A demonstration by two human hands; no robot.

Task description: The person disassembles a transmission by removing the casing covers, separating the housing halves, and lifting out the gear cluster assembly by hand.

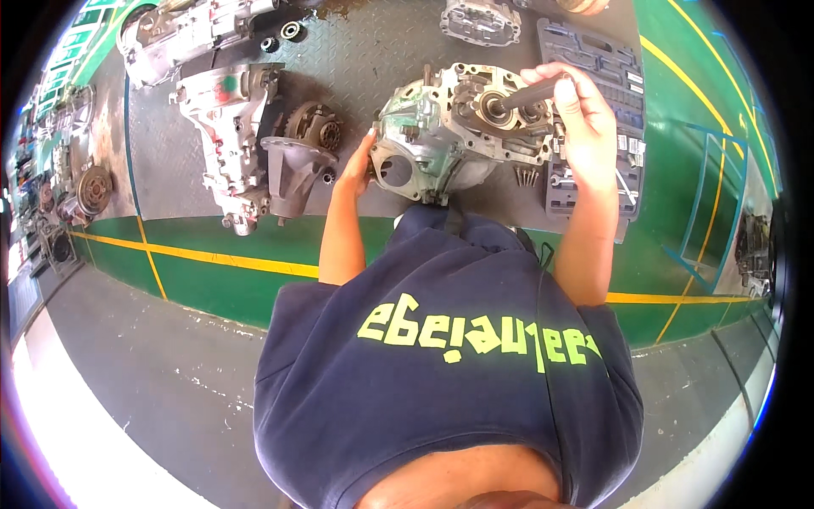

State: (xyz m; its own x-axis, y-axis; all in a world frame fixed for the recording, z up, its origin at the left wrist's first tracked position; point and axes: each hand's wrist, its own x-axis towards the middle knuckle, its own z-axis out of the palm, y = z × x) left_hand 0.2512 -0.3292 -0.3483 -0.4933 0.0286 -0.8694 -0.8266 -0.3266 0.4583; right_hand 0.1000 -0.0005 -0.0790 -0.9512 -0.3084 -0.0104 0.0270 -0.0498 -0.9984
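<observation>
In front of me on the metal-topped bench stands a silver gearbox housing (415, 127), its open face with a round bearing (495, 108) turned up and to the right. My right hand (585, 114) is closed around a dark cylindrical rod (532, 93). The rod slants down to the left, and its lower end meets the bearing's centre. Against the housing's left side is my left hand (356, 170), gripping its edge beside a large round opening; some of its fingers are hidden. Several bolts (526, 176) lie just right of the housing.
A tool case (593, 64) with sockets and wrenches lies open on the right. Left of the housing stand a bell-shaped casing with a gear (292, 170) and another gearbox casing (225, 136). More casings (481, 21) sit at the far side, near a small bearing ring (292, 31).
</observation>
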